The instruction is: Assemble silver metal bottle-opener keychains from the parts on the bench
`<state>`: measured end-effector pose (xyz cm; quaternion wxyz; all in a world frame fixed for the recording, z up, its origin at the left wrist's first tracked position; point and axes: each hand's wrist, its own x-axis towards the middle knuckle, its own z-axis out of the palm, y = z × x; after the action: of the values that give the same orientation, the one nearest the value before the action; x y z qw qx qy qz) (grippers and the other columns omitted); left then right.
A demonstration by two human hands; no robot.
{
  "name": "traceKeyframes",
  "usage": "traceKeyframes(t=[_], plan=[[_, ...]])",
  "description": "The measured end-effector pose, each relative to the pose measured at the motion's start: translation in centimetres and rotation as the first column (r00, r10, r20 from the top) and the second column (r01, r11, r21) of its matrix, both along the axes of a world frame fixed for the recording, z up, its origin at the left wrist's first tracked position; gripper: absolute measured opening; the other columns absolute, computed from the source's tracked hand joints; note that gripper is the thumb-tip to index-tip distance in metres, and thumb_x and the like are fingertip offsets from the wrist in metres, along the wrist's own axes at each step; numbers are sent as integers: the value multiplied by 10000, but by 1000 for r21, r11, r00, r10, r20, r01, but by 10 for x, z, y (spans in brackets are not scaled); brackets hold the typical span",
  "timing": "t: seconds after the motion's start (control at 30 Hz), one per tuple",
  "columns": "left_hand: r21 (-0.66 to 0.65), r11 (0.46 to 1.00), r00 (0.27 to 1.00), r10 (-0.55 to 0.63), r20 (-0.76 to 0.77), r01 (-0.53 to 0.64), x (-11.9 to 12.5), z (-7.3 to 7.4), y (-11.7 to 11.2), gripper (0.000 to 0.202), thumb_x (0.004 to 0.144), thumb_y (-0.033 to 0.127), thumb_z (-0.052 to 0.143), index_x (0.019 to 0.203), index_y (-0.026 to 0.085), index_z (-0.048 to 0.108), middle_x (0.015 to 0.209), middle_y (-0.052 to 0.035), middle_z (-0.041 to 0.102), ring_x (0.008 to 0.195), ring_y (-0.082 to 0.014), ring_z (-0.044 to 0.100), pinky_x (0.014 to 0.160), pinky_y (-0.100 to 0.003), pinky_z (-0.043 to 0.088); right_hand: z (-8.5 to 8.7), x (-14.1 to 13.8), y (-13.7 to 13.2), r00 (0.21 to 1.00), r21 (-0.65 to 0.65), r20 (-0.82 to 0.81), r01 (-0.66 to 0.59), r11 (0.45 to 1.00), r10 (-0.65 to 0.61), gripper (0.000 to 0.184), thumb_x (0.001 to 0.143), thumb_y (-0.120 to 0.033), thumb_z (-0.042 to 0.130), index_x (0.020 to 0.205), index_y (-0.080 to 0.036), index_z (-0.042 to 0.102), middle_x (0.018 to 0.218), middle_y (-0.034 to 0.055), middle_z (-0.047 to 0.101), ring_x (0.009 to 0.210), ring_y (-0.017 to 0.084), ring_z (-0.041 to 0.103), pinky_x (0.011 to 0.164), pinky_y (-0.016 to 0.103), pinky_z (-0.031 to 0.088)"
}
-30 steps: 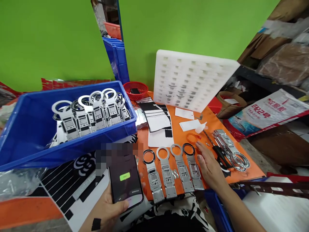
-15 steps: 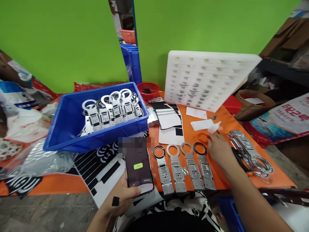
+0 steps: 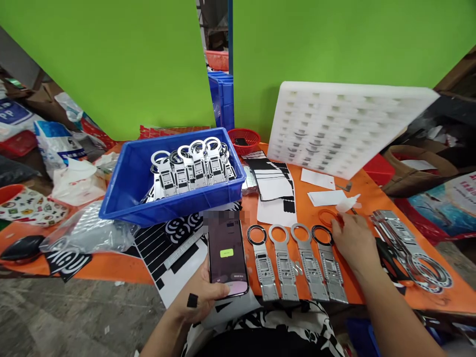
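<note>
My left hand [image 3: 199,300] grips a black phone [image 3: 226,254] with a lit screen showing a green button, held low in front of me. My right hand [image 3: 353,240] rests palm down on the orange table [image 3: 111,270], fingers together, its fingertips by an orange ring [image 3: 327,216]. Just left of that hand several silver metal brackets with ring ends [image 3: 295,260] lie side by side in a row. A heap of the same brackets [image 3: 411,243] and black-handled scissors [image 3: 388,255] lie right of the hand.
A blue bin [image 3: 130,191] full of brackets stands at the left. A white foam tray [image 3: 345,126] leans at the back, by a small red basket [image 3: 244,139]. Black-and-white sticker sheets [image 3: 273,186] lie mid-table. Bags and boxes crowd both sides.
The view has swung left, so everything sits further right in frame. My right hand slid away from me toward the orange ring. The phone stays in my left hand.
</note>
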<state>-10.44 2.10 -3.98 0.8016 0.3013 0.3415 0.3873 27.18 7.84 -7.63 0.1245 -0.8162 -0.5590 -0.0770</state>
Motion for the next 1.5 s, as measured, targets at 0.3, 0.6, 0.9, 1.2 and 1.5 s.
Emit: traceKeyframes(t=[0.3, 0.6, 0.9, 1.2, 1.5], plan=[[1, 1000, 999, 20, -26, -20, 0, 0, 2, 992, 602, 149, 856, 1458, 279, 371, 1156, -85, 712, 1043, -264, 668, 895, -352, 504, -12, 4, -1, 996, 108, -80, -24, 994, 33, 404, 899, -397, 441, 1091, -102, 638, 1044, 186, 603, 930, 295, 592, 777, 398, 496], [-31, 1000, 1000, 4, -31, -5, -2, -5, 1, 855, 599, 153, 861, 1360, 291, 498, 1179, -87, 699, 1062, -310, 660, 919, -415, 502, -15, 6, -1, 994, 162, -101, -25, 986, 42, 412, 868, -429, 444, 1045, -121, 651, 1010, 174, 610, 960, 305, 580, 809, 421, 496], [23, 999, 999, 40, 6, -41, 1, -1, -1, 659, 617, 137, 843, 1224, 218, 596, 1173, -85, 701, 1055, -298, 663, 905, -385, 505, -14, 5, -1, 994, 170, -89, -41, 985, 57, 378, 869, -415, 454, 1034, -137, 650, 971, 162, 606, 971, 318, 577, 805, 433, 502], [17, 1000, 1000, 13, 1, -13, -1, 1, 0, 759, 642, 152, 831, 1326, 255, 519, 1163, -63, 706, 1057, -283, 664, 901, -381, 515, -14, 6, -2, 996, 173, -57, -61, 983, 72, 413, 888, -411, 432, 1054, -100, 647, 981, 178, 608, 970, 316, 575, 800, 420, 497], [4, 999, 999, 36, 20, -36, 1, -1, -1, 667, 620, 110, 829, 1233, 220, 590, 1151, -68, 713, 1039, -266, 672, 881, -344, 520, -13, 5, -2, 995, 175, -76, -48, 983, 62, 396, 878, -409, 451, 1047, -112, 652, 972, 171, 602, 980, 323, 578, 824, 437, 498]])
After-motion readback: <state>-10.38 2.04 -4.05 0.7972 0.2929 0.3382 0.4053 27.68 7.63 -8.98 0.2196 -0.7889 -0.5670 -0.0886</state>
